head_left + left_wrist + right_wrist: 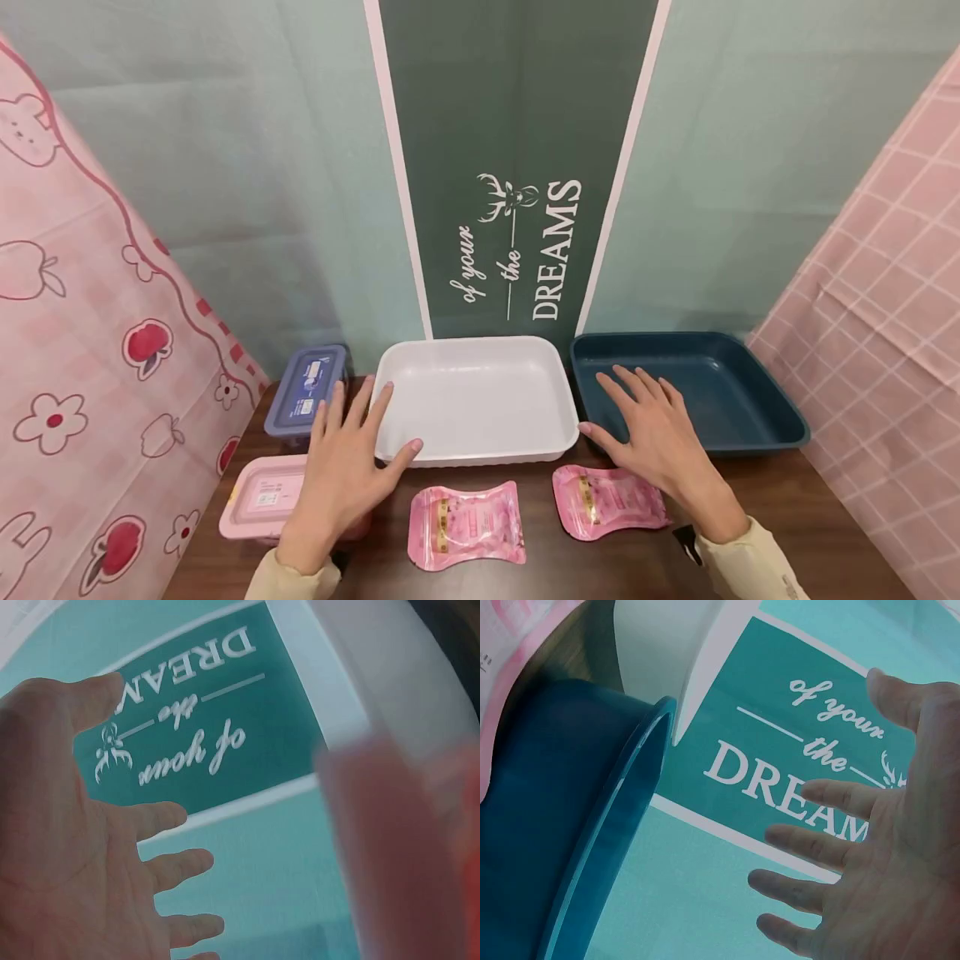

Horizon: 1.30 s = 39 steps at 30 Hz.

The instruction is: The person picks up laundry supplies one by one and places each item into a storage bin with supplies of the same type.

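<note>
My left hand (343,467) is held out with fingers spread and nothing in it, overlapping the pink lidded box (258,498) and the left edge of the white tray (476,400) in the head view. My right hand (652,429), fingers also straight and spread, hangs over the near left part of the dark blue tray (738,392). One pink pouch (467,525) lies in front of the white tray. A second pink pouch (609,502) sits below the right hand. Both palms face the camera in the wrist views, the left palm (67,840) and the right palm (900,847) bare.
A blue lidded box (307,392) stands behind the pink one at the left. The brown wooden table (540,571) is bounded by a green printed curtain (510,150) behind, a pink patterned cloth (97,358) at left and a pink checked cloth (892,333) at right.
</note>
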Each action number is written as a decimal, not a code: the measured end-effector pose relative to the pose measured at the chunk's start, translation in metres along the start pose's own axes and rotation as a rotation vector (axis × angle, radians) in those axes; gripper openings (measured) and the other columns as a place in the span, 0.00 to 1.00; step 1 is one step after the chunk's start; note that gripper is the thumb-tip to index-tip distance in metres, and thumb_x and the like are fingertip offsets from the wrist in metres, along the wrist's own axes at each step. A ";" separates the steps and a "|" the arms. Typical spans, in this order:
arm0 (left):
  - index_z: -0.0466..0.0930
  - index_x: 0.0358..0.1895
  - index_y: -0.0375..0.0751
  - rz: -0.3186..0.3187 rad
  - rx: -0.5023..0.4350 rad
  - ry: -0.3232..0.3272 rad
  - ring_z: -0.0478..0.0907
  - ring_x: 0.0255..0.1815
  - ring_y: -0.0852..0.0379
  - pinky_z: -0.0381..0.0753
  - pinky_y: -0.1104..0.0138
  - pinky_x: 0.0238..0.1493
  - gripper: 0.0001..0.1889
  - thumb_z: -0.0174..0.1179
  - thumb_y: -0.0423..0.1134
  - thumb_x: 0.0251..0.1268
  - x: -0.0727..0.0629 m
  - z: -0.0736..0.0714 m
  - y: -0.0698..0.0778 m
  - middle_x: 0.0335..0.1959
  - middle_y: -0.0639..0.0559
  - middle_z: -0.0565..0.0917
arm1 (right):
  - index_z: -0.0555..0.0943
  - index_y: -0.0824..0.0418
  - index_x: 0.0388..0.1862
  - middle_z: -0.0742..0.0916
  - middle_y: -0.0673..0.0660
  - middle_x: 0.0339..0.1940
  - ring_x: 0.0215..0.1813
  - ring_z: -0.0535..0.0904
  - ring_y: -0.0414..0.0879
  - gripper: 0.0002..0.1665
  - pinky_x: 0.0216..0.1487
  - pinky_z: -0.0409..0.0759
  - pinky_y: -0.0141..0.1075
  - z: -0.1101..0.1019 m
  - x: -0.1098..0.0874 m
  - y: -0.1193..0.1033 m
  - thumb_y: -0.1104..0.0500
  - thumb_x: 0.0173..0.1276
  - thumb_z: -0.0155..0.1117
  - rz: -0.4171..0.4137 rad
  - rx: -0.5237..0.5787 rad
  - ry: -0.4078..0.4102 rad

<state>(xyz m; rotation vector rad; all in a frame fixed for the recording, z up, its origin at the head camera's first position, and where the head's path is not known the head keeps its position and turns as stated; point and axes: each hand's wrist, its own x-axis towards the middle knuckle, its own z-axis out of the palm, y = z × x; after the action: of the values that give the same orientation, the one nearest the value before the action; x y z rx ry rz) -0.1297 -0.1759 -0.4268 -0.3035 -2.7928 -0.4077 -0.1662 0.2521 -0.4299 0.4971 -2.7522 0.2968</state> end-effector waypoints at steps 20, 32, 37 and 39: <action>0.69 0.81 0.51 0.226 -0.066 -0.078 0.59 0.83 0.26 0.58 0.34 0.81 0.42 0.57 0.70 0.72 -0.018 0.052 0.071 0.83 0.43 0.68 | 0.87 0.59 0.60 0.87 0.57 0.60 0.63 0.82 0.56 0.32 0.60 0.83 0.59 0.014 -0.039 -0.006 0.49 0.59 0.83 -0.137 0.139 0.056; 0.63 0.84 0.55 0.403 -0.062 -0.257 0.55 0.87 0.35 0.57 0.40 0.84 0.41 0.48 0.72 0.77 0.005 0.079 0.119 0.87 0.49 0.61 | 0.88 0.54 0.53 0.89 0.47 0.50 0.49 0.86 0.42 0.22 0.52 0.89 0.47 0.025 -0.062 -0.005 0.54 0.60 0.83 -0.136 0.198 -0.051; 0.62 0.85 0.53 0.547 -0.053 -0.289 0.55 0.88 0.39 0.58 0.44 0.85 0.41 0.46 0.71 0.78 0.020 0.093 0.143 0.87 0.50 0.60 | 0.87 0.56 0.58 0.89 0.51 0.56 0.56 0.87 0.48 0.27 0.58 0.88 0.53 0.033 -0.069 0.001 0.52 0.61 0.82 -0.135 0.198 -0.132; 0.62 0.85 0.53 0.601 -0.047 -0.287 0.55 0.88 0.40 0.59 0.46 0.85 0.40 0.45 0.70 0.79 0.024 0.101 0.151 0.87 0.50 0.61 | 0.86 0.59 0.61 0.89 0.54 0.59 0.58 0.87 0.51 0.30 0.60 0.87 0.56 0.036 -0.070 0.006 0.52 0.60 0.82 -0.137 0.197 -0.170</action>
<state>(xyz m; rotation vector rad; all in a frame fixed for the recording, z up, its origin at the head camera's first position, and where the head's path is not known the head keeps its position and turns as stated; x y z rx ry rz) -0.1406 0.0002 -0.4743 -1.2526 -2.7663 -0.2962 -0.1164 0.2699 -0.4893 0.7915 -2.8476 0.5177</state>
